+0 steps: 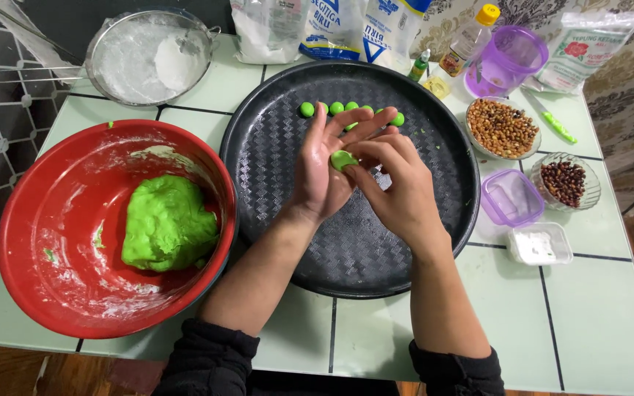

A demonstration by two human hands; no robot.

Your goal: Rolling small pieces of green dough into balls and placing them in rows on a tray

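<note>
Black sleeves sit closest to us at six o'clock, and from them our forearms reach up over the round black tray [273, 147]. Our left hand [324, 165] lies palm up, fingers spread and pointing toward twelve o'clock, with a small flattened piece of green dough [343, 159] resting on the palm near the finger bases. Our right hand [398, 187] comes in from four o'clock, its fingers curled and its fingertips [354, 170] pinching that piece against the left palm. Just beyond the hands, at twelve o'clock on the tray, a row of small green dough balls [335, 108] lies side by side. At nine o'clock, the red bowl [38, 242] holds a large lump of green dough [169, 224]. At three o'clock stand a glass bowl of peanuts [502, 128] and a purple lidded box [511, 198].
</note>
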